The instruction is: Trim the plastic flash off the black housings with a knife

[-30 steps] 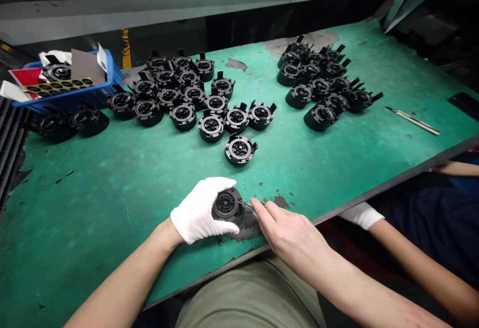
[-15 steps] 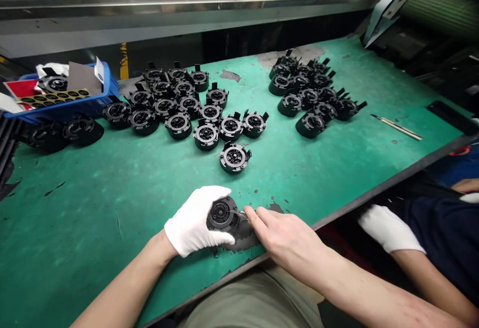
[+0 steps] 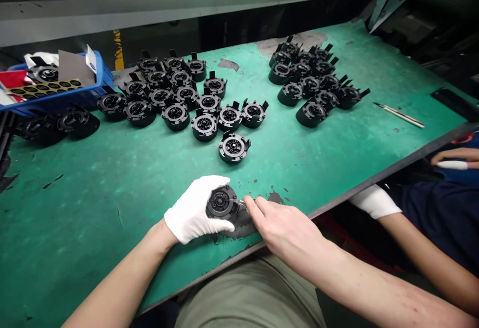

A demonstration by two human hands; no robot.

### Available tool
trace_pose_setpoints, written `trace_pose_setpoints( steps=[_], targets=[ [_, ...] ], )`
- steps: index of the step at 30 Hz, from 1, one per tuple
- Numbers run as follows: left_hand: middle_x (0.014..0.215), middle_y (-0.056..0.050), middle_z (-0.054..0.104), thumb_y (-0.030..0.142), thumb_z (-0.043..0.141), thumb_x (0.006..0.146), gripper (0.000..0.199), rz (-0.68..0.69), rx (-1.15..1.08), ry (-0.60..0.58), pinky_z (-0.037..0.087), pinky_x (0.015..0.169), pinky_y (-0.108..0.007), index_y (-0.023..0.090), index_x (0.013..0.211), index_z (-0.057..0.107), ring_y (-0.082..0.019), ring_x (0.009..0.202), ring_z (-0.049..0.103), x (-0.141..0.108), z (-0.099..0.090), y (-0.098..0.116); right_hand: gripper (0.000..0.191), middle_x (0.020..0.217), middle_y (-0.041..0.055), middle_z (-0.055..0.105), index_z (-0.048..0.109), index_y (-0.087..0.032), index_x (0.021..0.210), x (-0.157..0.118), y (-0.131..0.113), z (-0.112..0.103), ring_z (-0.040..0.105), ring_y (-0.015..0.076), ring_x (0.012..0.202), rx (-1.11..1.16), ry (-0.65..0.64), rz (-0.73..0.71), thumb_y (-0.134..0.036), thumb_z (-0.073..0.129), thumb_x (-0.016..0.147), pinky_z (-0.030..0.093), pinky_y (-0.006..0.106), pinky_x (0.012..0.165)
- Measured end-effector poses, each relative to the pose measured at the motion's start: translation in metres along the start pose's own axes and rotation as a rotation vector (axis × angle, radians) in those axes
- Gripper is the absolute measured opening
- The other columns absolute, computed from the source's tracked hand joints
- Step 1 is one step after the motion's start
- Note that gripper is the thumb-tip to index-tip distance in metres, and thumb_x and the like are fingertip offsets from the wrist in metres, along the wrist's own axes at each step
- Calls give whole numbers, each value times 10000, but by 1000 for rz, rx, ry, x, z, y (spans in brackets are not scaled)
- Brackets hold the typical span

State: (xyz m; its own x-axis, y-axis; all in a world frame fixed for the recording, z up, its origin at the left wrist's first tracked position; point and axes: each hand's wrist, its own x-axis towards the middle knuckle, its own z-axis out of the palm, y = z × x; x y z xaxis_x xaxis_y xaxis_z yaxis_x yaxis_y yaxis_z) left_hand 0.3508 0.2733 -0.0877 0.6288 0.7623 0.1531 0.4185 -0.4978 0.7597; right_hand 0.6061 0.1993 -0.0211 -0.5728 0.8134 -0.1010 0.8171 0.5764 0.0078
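Observation:
My left hand (image 3: 194,210), in a white glove, is wrapped round a black round plastic housing (image 3: 221,202) just above the green bench, near its front edge. The housing's ringed face with small holes is turned up toward me. In my bare right hand (image 3: 279,220) is a pair of thin metal tweezers (image 3: 238,202), pinched between thumb and fingers. Their tips reach over the housing's right side toward its middle; the rest is hidden by my fingers. Just beyond my hands, a similar black housing (image 3: 234,147) stands alone on the bench.
Several black housings (image 3: 175,113) stand in a group at the left, and another group (image 3: 312,111) at the right. A blue bin (image 3: 75,99) holds papers and parts. A slim pen-like tool (image 3: 400,115) lies at the right. A co-worker's gloved hand (image 3: 376,202) is beyond the bench edge.
The whole view has shifted slightly, so the bench things sit a little higher. My hands keep the same hold on housing and tweezers. The co-worker's gloved hand has moved slightly left and up.

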Motion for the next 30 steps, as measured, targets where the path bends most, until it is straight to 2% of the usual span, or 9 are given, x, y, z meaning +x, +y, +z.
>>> trace_pose_setpoints(
  steps=[4,11,15,18,24,30],
  targets=[
    [1439,-159,627,634,975,645,1049,5,-8,1,528,1160,-581,265,1494,481,-380,1324,638,1,0,0,442,890,26,622,536,-110,1262,4,9,-2,616,192,669,24,-36,-49,39,519,846,334,364,528],
    [1437,-160,630,616,980,646,1029,3,-25,4,530,1162,-573,256,1484,504,-380,1327,639,2,0,0,363,891,10,606,543,-149,1195,3,12,1,574,173,644,44,-71,-38,21,524,876,260,374,543],
    [1434,-167,624,623,977,647,1033,-5,-24,1,533,1155,-584,250,1482,495,-380,1322,640,1,0,-2,220,885,4,598,549,-180,1138,4,14,1,545,166,621,65,-109,-31,-45,527,967,245,380,549],
    [1433,-166,622,627,973,653,1038,1,-16,0,537,1149,-593,251,1487,482,-380,1322,639,0,2,-3,149,888,4,605,556,-179,1161,4,15,4,545,157,618,69,-99,-19,-107,509,1040,243,380,556],
    [1412,-169,632,580,977,668,1017,-7,-17,14,546,1141,-609,252,1494,481,-384,1304,654,-2,3,-5,136,888,-6,608,554,-191,1178,0,9,10,578,160,642,107,-33,46,-140,513,1059,279,384,545],
    [1419,-169,631,609,966,673,1005,-36,-47,-1,546,1147,-596,255,1488,497,-378,1312,652,0,0,-1,246,896,3,613,563,-177,1157,2,11,1,606,182,653,31,-81,-11,-38,543,954,305,390,544]
  ],
)
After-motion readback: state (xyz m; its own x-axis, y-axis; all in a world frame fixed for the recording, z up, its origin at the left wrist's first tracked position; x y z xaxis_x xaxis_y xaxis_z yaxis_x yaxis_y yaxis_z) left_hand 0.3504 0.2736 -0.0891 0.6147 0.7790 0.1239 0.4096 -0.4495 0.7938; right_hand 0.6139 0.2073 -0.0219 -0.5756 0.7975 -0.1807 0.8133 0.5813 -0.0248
